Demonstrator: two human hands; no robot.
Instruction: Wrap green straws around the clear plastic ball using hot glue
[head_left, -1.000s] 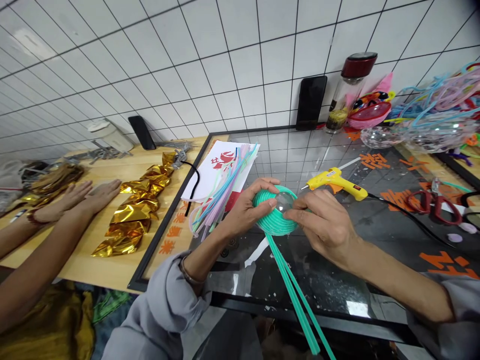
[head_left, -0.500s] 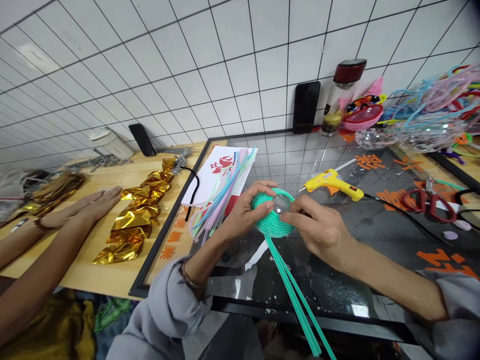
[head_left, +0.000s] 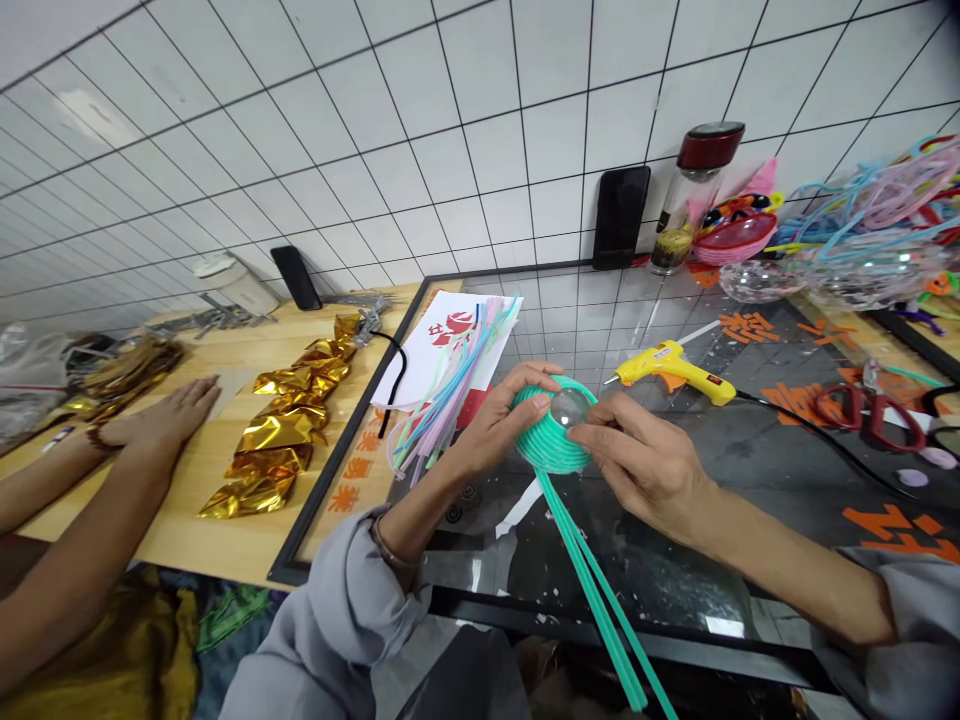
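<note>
A clear plastic ball (head_left: 570, 408) is wrapped in coils of green pipe cleaner (head_left: 553, 450) around a bare round patch. My left hand (head_left: 517, 405) grips its left side, thumb on the coils and fingers over the top. At the right edge of the bare patch, my right hand (head_left: 641, 450) pinches the green pipe cleaner with thumb and forefinger; the exact spot is partly hidden by the fingers. Several loose green ends (head_left: 596, 590) hang from the ball past the table's front edge. Just beyond my right hand lies a yellow hot glue gun (head_left: 675, 372).
Pastel pipe cleaners (head_left: 454, 385) lie on white paper (head_left: 405, 372) to the left. Red-handled scissors (head_left: 874, 415) and the glue gun's black cord (head_left: 802, 425) are on the right. A phone (head_left: 621, 215) and a glass bottle (head_left: 679, 220) stand by the wall. Another person's hands (head_left: 169, 410) rest near gold foil (head_left: 277, 440).
The view has shifted slightly, so most things sit a little further right. Both my hands keep their hold on the wrapped ball. The other person's hands have drawn back from the gold foil.
</note>
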